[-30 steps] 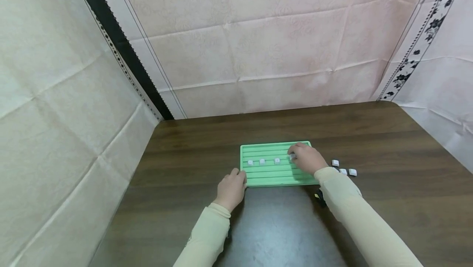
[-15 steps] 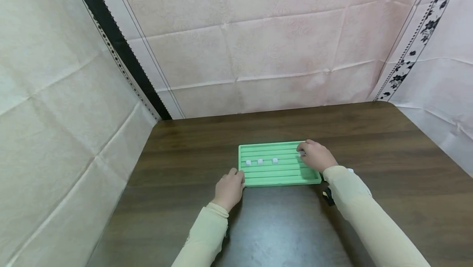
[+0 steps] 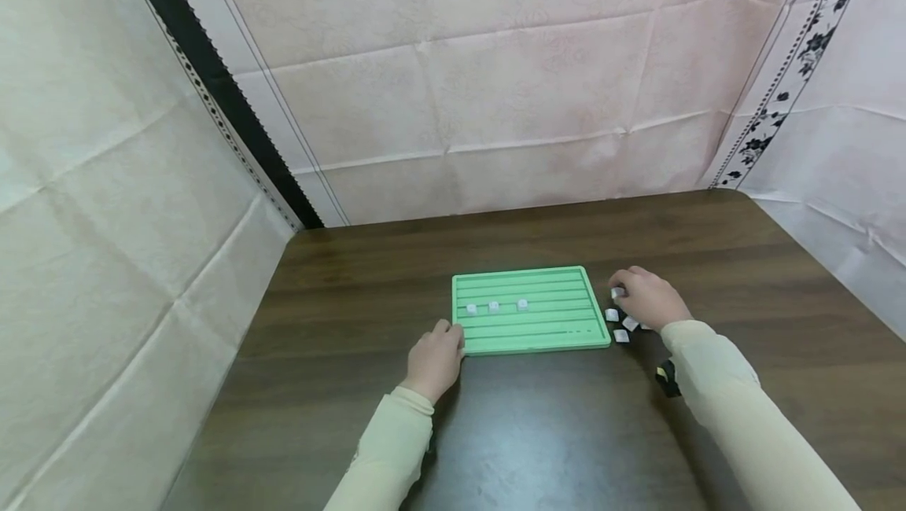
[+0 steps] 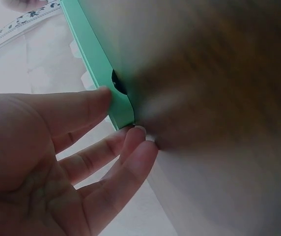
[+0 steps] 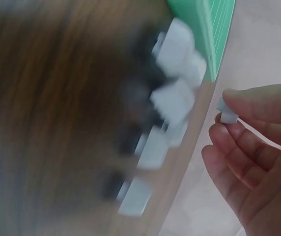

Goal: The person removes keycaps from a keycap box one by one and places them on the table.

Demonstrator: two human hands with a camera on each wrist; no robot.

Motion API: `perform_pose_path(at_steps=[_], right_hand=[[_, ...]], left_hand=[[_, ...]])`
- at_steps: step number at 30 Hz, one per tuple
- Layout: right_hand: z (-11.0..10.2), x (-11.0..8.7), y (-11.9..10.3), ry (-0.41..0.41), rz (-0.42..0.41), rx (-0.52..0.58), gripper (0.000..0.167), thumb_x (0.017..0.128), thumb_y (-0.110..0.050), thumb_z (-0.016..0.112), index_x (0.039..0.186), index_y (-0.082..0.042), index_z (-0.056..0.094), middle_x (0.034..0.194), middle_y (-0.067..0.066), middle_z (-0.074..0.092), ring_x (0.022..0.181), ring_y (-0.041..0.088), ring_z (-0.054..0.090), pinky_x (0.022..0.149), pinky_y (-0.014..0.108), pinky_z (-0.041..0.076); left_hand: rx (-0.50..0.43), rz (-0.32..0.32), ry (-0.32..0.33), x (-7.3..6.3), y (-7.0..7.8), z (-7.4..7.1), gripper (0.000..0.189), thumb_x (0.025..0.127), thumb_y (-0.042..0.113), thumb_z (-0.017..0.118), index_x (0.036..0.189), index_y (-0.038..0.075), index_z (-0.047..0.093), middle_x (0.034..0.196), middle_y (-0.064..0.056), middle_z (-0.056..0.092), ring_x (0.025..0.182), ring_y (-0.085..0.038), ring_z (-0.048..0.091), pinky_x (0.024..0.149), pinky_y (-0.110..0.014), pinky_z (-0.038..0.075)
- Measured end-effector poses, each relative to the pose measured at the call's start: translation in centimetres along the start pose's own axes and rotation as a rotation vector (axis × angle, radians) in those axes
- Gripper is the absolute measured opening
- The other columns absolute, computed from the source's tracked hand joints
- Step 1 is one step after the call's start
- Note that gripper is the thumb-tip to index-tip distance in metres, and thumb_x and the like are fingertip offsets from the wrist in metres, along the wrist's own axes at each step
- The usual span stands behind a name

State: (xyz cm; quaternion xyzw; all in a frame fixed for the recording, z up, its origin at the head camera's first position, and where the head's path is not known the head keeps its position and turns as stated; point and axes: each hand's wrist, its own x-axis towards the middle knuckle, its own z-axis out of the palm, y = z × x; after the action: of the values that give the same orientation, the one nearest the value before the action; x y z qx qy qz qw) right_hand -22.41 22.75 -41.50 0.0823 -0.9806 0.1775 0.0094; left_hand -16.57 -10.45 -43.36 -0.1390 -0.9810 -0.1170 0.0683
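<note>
A green ridged tray (image 3: 538, 334) lies on the dark wooden table, with three small white tiles (image 3: 494, 306) in a row on its left half. My left hand (image 3: 435, 358) rests at the tray's near left corner, its fingers straight against the green edge (image 4: 116, 105). My right hand (image 3: 646, 299) is just right of the tray and pinches one white tile (image 5: 226, 114) between thumb and fingertips. Several loose white tiles (image 3: 621, 325) lie on the table under that hand; they show blurred as the loose tiles (image 5: 172, 98) in the right wrist view.
The brown table (image 3: 552, 432) runs wide in front of the tray and to its right. Cloth-covered walls (image 3: 453, 94) close off the back and the left side. A dark wrist strap (image 3: 665, 377) sits on my right sleeve.
My right hand has moved from the tray's upper right off to the table beside it, carrying a white tile. The left hand stays at the tray corner. The view has shifted slightly.
</note>
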Motion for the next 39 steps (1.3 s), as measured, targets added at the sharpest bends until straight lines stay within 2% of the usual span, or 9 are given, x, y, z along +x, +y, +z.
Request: perform_pose_path(at_steps=[10,18,28,39], right_hand=[[-0.8,-0.9,2.8,-0.012,0.012,-0.019,0.021,0.085,-0.007,0.055,0.103,0.001,0.063,0.102,0.021,0.059,0.09,0.033,0.057,0.077,0.054,0.045],[-0.3,-0.9,3.3,-0.03,0.009,-0.022,0.019,0.085,-0.006,0.055,0.1,0.003,0.063,0.099,0.023,0.06,0.086,0.033,0.056,0.077,0.054,0.045],[0.1,-0.8,4.2,-0.079,0.028,-0.018,0.021,0.081,-0.003,0.054,0.098,0.006,0.062,0.096,0.024,0.06,0.079,0.031,0.055,0.071,0.051,0.046],[-0.1,-0.7,4.1,-0.104,0.042,-0.018,0.027,0.083,-0.005,0.05,0.105,0.004,0.061,0.106,0.027,0.058,0.089,0.037,0.056,0.074,0.054,0.045]], left_hand=[[-0.004,0.015,0.021,-0.2,0.0,0.0,0.012,0.084,0.013,0.066,0.078,0.011,0.056,0.079,-0.003,0.053,0.055,-0.013,0.044,0.047,-0.024,0.039],[-0.01,0.0,0.021,-0.4,-0.1,-0.1,0.011,0.084,0.013,0.066,0.078,0.011,0.057,0.079,-0.003,0.053,0.056,-0.013,0.044,0.048,-0.025,0.039],[0.018,-0.003,0.001,0.1,0.3,0.1,0.01,0.084,0.015,0.066,0.08,0.011,0.058,0.081,-0.004,0.054,0.056,-0.013,0.045,0.048,-0.024,0.039],[0.022,-0.004,0.011,0.0,0.3,-0.1,0.011,0.084,0.014,0.066,0.079,0.011,0.057,0.081,-0.004,0.054,0.056,-0.014,0.046,0.048,-0.025,0.039]])
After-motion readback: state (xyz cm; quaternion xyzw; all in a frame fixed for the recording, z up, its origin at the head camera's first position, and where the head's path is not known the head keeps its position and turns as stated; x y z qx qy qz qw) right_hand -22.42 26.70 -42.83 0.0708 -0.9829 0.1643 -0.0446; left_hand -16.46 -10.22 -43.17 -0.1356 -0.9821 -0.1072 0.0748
